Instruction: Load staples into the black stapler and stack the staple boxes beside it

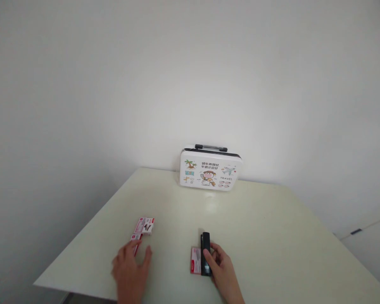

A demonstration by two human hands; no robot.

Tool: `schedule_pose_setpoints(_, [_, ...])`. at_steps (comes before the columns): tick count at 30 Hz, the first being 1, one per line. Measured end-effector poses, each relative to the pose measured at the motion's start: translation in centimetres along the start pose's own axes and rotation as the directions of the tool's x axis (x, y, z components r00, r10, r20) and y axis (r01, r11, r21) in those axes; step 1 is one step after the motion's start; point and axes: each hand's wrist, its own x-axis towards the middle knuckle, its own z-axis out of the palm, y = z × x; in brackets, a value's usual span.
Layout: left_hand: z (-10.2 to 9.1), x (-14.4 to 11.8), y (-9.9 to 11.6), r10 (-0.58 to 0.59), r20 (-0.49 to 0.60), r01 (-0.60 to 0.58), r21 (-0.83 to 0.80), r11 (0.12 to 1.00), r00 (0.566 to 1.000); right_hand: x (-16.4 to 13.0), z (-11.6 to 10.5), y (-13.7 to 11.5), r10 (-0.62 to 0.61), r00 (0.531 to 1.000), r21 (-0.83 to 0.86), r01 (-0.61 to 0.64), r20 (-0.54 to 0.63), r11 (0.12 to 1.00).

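Right hand (220,264) clamped on black stapler (205,253); left hand (131,266) spread flat, case (210,171) reading "TRAVEL"

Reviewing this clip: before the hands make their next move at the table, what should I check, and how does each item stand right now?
1. Right hand on the black stapler: ok, fingers rest along its side.
2. Stapler flat on the table: ok.
3. Red-and-white box beside the stapler: ok, lying to its left, touching or nearly so.
4. Left hand at the small boxes: ok, fingertips reach the nearer one.
5. Stapler open or loaded: cannot tell.
6. White printed case away from the hands: ok, upright at the wall.
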Motion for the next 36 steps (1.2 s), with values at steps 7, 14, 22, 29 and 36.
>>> schedule_pose_setpoints(7, [-2.4, 0.3, -3.4, 0.080, 0.226, -0.133, 0.228, 0.964, 0.971, -0.4, 0.2, 0.0, 0.062, 0.997, 0.021, -0.063, 0.040, 0.998])
schedule_pose_setpoints(14, [-1.8, -1.2, 1.1, 0.202, 0.626, -0.187, -0.092, 0.978, 0.753, -0.4, 0.2, -0.4, 0.066, 0.997, 0.040, -0.067, 0.041, 0.997])
schedule_pose_setpoints(22, [1.1, -0.1, 9.9, 0.550, 0.505, -0.412, -0.365, 0.835, 0.665, -0.3, 0.2, -0.2, 0.029, 0.998, 0.030, -0.030, 0.051, 0.999])
schedule_pose_setpoints(29, [3.1, -0.8, 10.9, 0.594, 0.509, -0.455, -0.382, 0.805, 0.623, -0.3, 0.3, 0.2, 0.005, 0.999, 0.023, -0.006, 0.054, 1.000])
schedule_pose_setpoints(36, [-0.8, 9.2, 1.0, 0.296, 0.196, -0.270, -0.147, 0.952, 0.935, -0.6, 0.0, -0.2, 0.040, 0.997, 0.045, -0.044, 0.069, 0.998])
